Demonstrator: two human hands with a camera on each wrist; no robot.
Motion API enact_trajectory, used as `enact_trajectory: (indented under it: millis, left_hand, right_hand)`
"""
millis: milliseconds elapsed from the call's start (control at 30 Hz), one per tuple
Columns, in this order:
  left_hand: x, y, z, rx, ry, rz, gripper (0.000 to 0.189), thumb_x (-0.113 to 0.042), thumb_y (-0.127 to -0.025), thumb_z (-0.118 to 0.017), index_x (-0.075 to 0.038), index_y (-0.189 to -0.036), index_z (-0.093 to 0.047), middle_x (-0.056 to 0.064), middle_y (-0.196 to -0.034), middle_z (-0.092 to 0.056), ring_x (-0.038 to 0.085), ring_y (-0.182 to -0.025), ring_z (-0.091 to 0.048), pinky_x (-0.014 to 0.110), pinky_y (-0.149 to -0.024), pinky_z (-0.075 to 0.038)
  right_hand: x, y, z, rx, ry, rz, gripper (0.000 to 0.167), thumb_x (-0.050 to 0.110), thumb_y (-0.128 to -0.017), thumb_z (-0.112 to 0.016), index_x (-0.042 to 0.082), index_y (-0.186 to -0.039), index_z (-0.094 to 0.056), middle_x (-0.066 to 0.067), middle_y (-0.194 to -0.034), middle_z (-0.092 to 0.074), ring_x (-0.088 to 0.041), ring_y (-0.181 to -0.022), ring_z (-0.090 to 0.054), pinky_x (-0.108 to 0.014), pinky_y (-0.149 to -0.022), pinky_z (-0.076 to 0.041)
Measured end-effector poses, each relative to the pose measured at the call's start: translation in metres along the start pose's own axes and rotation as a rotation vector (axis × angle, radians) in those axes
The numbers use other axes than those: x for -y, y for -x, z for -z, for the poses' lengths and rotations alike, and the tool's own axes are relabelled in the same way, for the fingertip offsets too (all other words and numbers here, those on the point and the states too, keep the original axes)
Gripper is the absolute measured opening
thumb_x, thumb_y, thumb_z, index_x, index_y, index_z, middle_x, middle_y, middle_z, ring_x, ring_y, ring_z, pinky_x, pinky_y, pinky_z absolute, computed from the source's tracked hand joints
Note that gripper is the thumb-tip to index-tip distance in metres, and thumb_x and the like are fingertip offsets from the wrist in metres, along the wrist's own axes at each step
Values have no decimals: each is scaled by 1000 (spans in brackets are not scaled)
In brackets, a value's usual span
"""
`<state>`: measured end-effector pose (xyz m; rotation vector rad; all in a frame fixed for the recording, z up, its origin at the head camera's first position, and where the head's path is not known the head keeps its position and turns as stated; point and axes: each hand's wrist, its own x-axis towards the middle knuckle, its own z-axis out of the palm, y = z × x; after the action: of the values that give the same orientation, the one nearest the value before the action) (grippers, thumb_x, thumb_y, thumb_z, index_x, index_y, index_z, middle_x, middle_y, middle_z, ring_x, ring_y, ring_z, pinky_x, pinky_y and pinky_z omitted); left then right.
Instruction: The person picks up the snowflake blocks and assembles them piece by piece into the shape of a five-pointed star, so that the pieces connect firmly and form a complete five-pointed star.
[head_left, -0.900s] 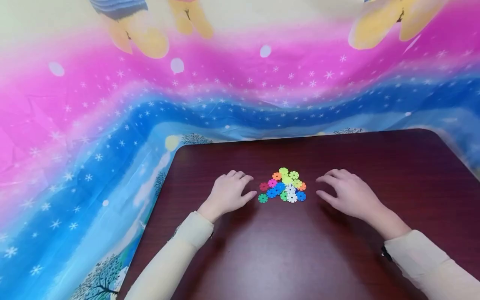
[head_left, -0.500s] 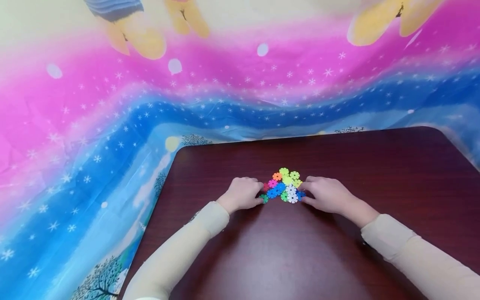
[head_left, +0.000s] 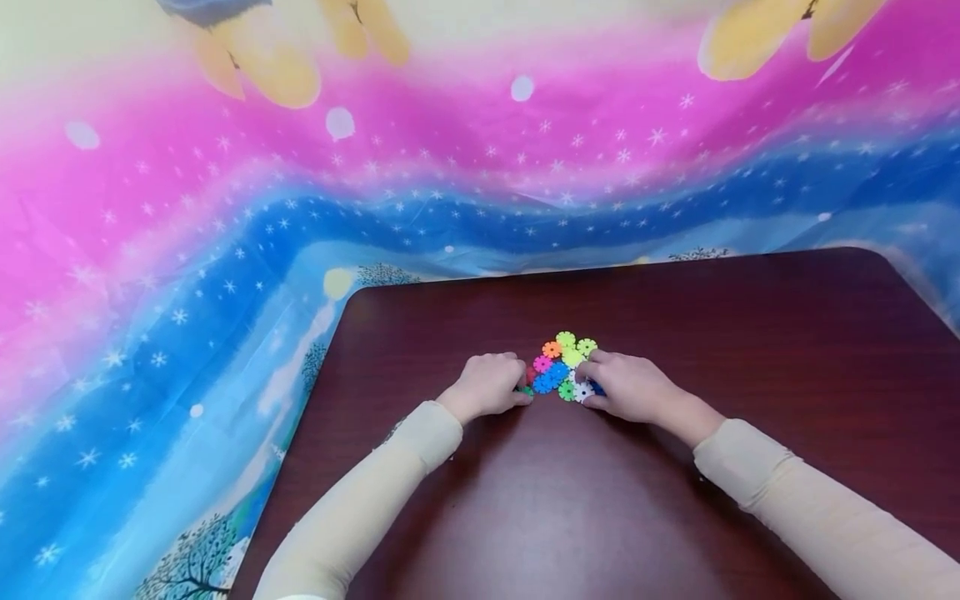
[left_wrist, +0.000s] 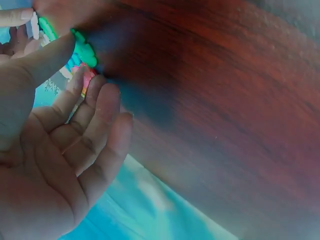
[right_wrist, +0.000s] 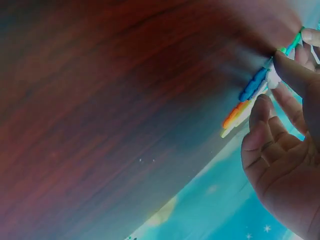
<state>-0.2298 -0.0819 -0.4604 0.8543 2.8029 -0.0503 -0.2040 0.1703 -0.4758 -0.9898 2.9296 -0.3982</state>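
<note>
A flat cluster of toothed plastic snowflake discs lies on the brown table, in yellow, orange, pink, blue, green and white. At its left edge my left hand pinches a green disc with thumb and index finger, beside a red disc. From the other side my right hand reaches over the cluster, thumb and index finger at a white disc. Its fingers hide some right-hand pieces. In the right wrist view, blue and orange discs show beside the fingertips.
Behind the table and along its left side hangs a pink and blue printed cloth with snowflakes. The table's far edge runs close in front of it. Loose cream sleeves cover both forearms.
Both hands have come in from the sides to the disc cluster, their fingers closing at its edges. Over the last half second the right hand has moved further left over the pieces.
</note>
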Motion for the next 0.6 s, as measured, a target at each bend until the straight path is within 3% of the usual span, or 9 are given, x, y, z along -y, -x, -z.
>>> enact_trajectory:
  millis: [200,300,467,600]
  left_hand:
    - [0,3,0,-36,0,25,32,-49,-92,-77,-19,-99,-69,-6,-86,-58,11,-77,-57,33,-62,-51]
    - [1,5,-1,-58,-2,42,35,-52,-92,-76,-18,-95,-66,-5,-82,-55,12,-72,-56,33,-58,-49]
    - [2,9,-5,-65,48,38,30,-47,-92,-77,-20,-83,-69,-5,-83,-54,11,-71,-55,32,-54,-48]
    - [3,10,-9,-84,102,63,23,-42,-92,-80,-20,-90,-73,-6,-87,-60,12,-76,-59,32,-57,-50]
  right_hand:
    - [0,1,3,5,-81,-39,27,23,-87,-86,19,-109,-72,4,-99,-70,-11,-80,-62,-38,-72,-57]
    - [1,2,2,-3,-99,-41,23,21,-89,-85,20,-107,-71,4,-99,-72,-10,-80,-63,-39,-74,-58]
    - [5,3,3,-31,-120,-55,24,20,-88,-85,20,-109,-73,5,-99,-72,-11,-83,-66,-40,-77,-59]
    - [9,4,5,-40,-142,-84,25,21,-87,-86,20,-110,-75,6,-99,-72,-13,-85,-67,-41,-78,-59]
